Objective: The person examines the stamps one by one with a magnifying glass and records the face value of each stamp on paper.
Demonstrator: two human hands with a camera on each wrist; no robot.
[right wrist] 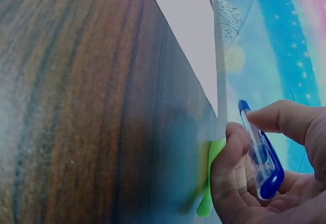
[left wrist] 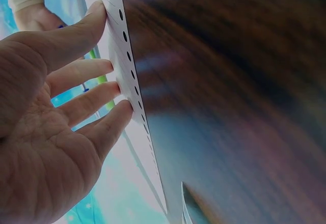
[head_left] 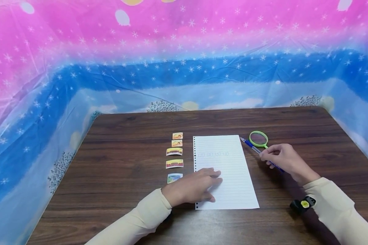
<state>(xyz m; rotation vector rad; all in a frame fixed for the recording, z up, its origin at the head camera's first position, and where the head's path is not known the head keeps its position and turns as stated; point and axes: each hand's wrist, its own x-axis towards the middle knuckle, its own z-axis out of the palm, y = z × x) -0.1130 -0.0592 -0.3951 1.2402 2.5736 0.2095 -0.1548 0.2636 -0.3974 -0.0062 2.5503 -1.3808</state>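
A white lined sheet of paper point(head_left: 225, 170), punched along its left edge and bearing a row of faint handwritten figures, lies on the table. My left hand point(head_left: 194, 186) touches its lower left part with fingers spread and fairly straight; the left wrist view shows the fingertips point(left wrist: 125, 109) on the paper by the holes. To the right of the sheet, my right hand point(head_left: 284, 158) pinches a clear and blue pen point(head_left: 248, 143) between thumb and fingers, its tip pointing toward the sheet's upper right corner. The pen point(right wrist: 262, 158) shows up close in the right wrist view.
Several small picture cards point(head_left: 174, 163) stand in a column left of the paper, the lowest partly behind my left hand. A green-rimmed magnifying glass point(head_left: 259, 139) lies just beyond the pen, its handle partly hidden by my right hand. Patterned cloth point(head_left: 184, 71) hangs behind the brown table point(head_left: 125, 136).
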